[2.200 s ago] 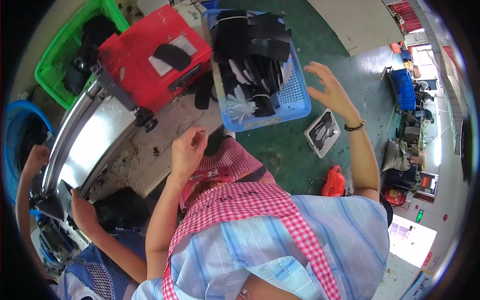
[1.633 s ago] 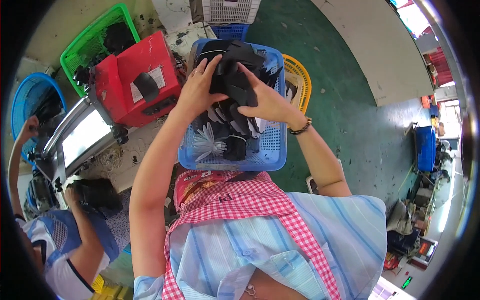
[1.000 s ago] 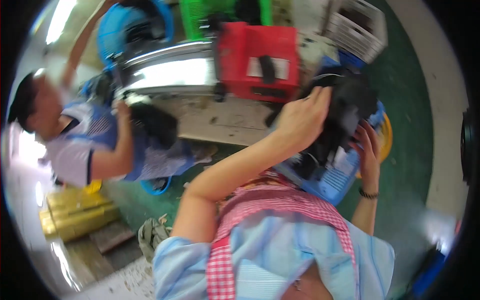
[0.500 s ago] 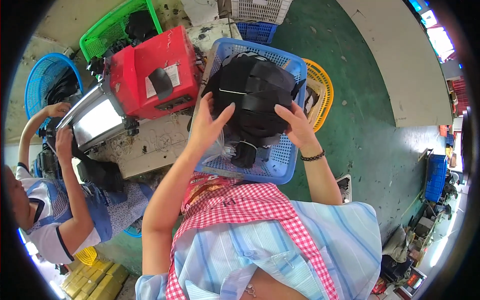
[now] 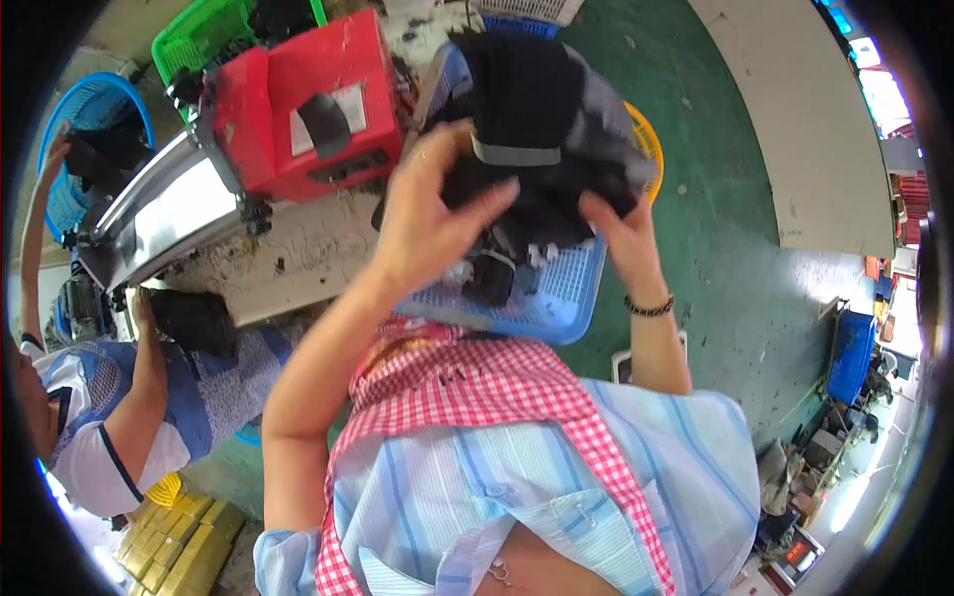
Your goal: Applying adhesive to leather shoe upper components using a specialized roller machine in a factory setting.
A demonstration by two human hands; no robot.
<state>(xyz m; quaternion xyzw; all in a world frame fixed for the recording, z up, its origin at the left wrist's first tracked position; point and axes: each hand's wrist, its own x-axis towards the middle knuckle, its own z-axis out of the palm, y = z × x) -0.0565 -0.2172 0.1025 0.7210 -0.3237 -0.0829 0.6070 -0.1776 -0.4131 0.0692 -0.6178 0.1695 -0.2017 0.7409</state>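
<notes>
A large bundle of black, flat, cloth-like pieces (image 5: 532, 109) is tipped up over the light blue plastic basket (image 5: 552, 318). A pale band crosses the bundle. My left hand (image 5: 432, 214) grips its left side, with fingertips hidden behind the edge and thumb lying across the front. At the lower right edge, my right hand (image 5: 628, 243) holds on with the thumb in front and fingers tucked out of sight. Below, inside the basket, lies a smaller tied black roll (image 5: 489, 280).
To the left, a red machine (image 5: 308, 114) with a shiny metal plate stands on a worn table (image 5: 298, 283). Beside it a co-worker (image 5: 139, 397) reaches toward a round blue basket (image 5: 60, 194). A yellow basket (image 5: 651, 149) sits behind mine on the green floor (image 5: 715, 248).
The bundle has come up out of the basket toward me and tilted, showing another face. Both my hands rose with it. The co-worker's far arm has stretched toward the round blue basket.
</notes>
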